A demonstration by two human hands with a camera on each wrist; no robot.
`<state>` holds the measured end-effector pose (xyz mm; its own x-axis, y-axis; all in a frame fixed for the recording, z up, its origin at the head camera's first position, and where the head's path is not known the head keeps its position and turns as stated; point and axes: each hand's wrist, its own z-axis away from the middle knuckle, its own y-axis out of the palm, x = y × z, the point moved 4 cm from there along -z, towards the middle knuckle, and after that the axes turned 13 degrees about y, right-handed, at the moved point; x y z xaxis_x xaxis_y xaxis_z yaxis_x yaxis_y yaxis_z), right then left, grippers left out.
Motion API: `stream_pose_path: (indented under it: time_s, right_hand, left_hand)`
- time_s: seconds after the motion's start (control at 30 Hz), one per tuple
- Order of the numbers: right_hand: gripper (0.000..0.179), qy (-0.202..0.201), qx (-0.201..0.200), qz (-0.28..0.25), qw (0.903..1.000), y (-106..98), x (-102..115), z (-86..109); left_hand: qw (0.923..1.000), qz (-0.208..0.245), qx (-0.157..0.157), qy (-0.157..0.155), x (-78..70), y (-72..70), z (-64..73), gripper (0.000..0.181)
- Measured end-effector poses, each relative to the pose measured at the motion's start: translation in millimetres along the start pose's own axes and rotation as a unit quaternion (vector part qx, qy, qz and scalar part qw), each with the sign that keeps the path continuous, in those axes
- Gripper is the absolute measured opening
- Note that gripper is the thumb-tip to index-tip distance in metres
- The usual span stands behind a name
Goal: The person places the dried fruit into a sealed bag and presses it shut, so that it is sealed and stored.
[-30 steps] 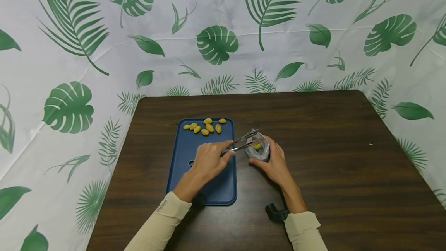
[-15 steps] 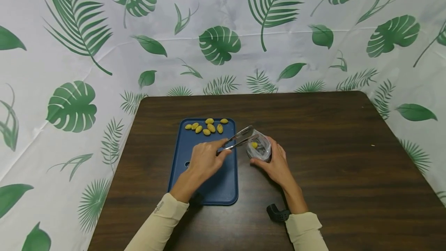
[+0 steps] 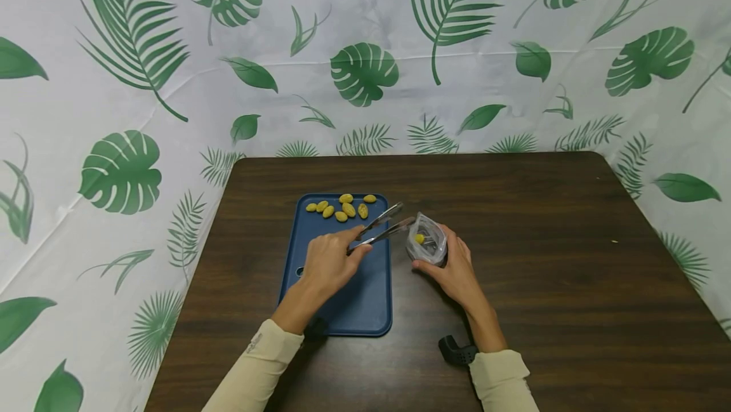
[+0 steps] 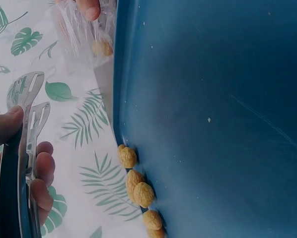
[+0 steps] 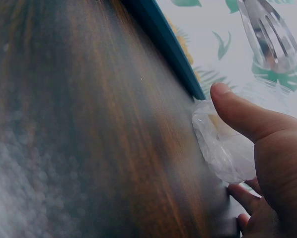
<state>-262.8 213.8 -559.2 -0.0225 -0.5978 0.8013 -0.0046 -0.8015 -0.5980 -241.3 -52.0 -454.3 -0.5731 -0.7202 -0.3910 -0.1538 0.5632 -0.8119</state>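
In the head view, my left hand (image 3: 330, 263) holds metal tongs (image 3: 381, 235) with dark handles, thumb on one arm and fingers on the other. The tongs' tips stand spread, with nothing between them, just left of the bag's mouth. My right hand (image 3: 454, 269) grips a clear plastic bag (image 3: 431, 254) from its right side. Inside the bag shows a yellow oval piece (image 3: 419, 239). Several wrinkled yellow oval pieces (image 3: 348, 209) lie at the far end of the blue tray (image 3: 365, 313). The right wrist view shows the thumb (image 5: 233, 111) along the bag's side.
The tray lies on a dark wooden table (image 3: 542, 259), left of the bag. A small ring-shaped mark or hole (image 3: 299, 271) shows on the tray beside the left hand. A leaf-print cloth (image 3: 320, 50) hangs behind the table.
The left hand has drawn the tongs left, from over the bag's mouth to beside it. The yellow piece in the bag shows more plainly. The right hand keeps its hold.
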Motion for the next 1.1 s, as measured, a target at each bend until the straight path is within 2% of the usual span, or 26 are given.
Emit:
stream_pose_path:
  time_s: [1.1]
  right_hand:
    - [0.098, 0.004, -0.002, 0.004, 1.0, -0.1, -1.1, 0.5]
  left_hand:
    - [0.9986, -0.034, -0.026, -0.029, 18.9, -7.6, 14.6, 0.039]
